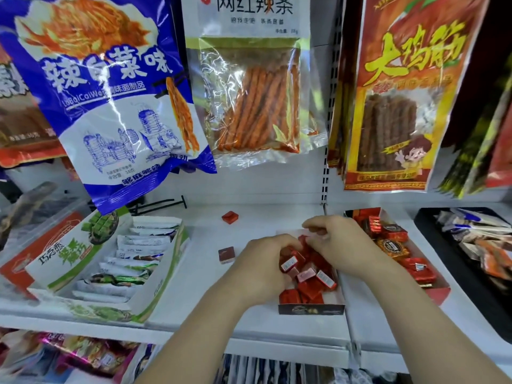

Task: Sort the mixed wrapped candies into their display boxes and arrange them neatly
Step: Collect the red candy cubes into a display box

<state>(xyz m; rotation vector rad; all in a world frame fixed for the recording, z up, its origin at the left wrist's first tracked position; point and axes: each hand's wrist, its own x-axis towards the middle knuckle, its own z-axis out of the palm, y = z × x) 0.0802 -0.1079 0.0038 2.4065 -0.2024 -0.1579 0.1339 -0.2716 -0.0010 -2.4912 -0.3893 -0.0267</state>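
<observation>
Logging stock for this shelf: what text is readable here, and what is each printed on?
"辣白菜味", "38克": hanging blue and white foil bag.
"网红辣条": hanging white-topped clear plastic packet.
"巧克熊": green and white cardboard display box.
"大", the rest warped: hanging red and yellow bag.
Too blurred to read: labels on the red foil-wrapped candies, front of their black-fronted cardboard box.

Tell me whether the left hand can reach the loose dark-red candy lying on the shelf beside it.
Probably yes: the candy lies on bare shelf just left of the left hand, nothing between them.
</observation>
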